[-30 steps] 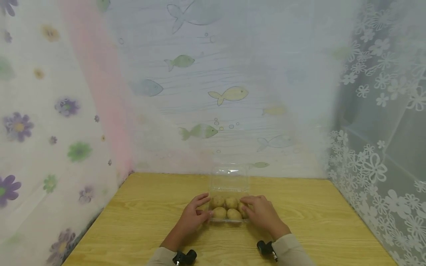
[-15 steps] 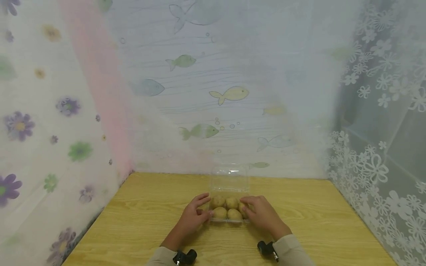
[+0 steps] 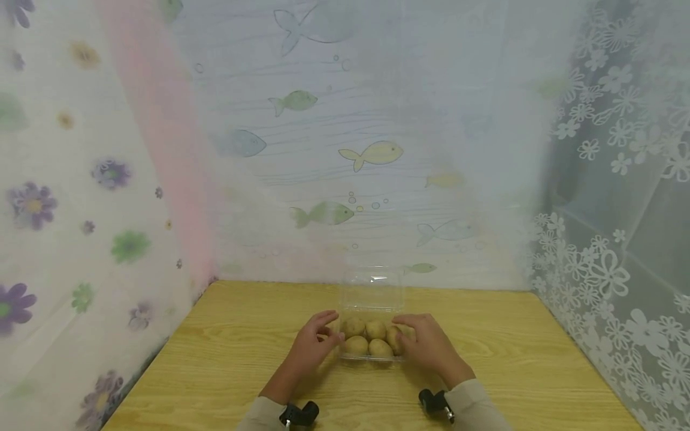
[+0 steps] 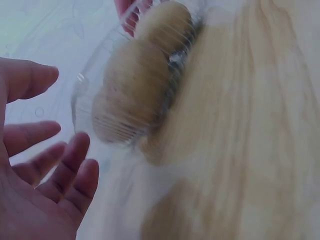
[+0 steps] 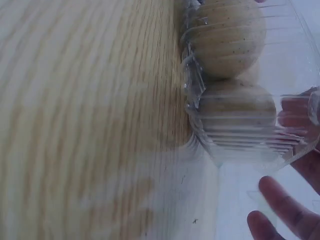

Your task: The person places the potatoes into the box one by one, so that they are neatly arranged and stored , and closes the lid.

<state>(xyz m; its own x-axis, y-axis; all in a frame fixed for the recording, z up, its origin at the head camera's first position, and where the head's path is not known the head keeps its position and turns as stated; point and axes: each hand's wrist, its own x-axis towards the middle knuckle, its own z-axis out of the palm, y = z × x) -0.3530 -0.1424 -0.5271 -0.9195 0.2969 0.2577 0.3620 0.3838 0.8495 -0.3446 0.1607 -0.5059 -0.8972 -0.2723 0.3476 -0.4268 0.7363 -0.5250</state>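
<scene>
A clear plastic clamshell container [image 3: 371,358] sits on the table with several round, light-brown potatoes [image 3: 356,346] in its base. Its hinged lid [image 3: 372,293] stands raised at the back. At the container's left side is my left hand [image 3: 312,346], its fingers loosely bent and spread; the left wrist view shows a gap between that hand [image 4: 42,182] and the plastic wall. My right hand [image 3: 433,346] is at the opposite side, fingers by the rightmost potato [image 3: 395,339]. In the right wrist view some of its fingers [image 5: 295,215] extend beside the wall; contact is unclear.
The wood-grain table [image 3: 242,335] reaches back to a curtain [image 3: 302,179] printed with fish. Flower-patterned sheets hang at the left [image 3: 97,239] and right [image 3: 609,269]. A black wrist camera [image 3: 299,414] is worn on each arm.
Both hands have loosened and drawn slightly outward from the container; the left thumb has lifted a little, and more of the rightmost potato shows. The container and potatoes stay in place.
</scene>
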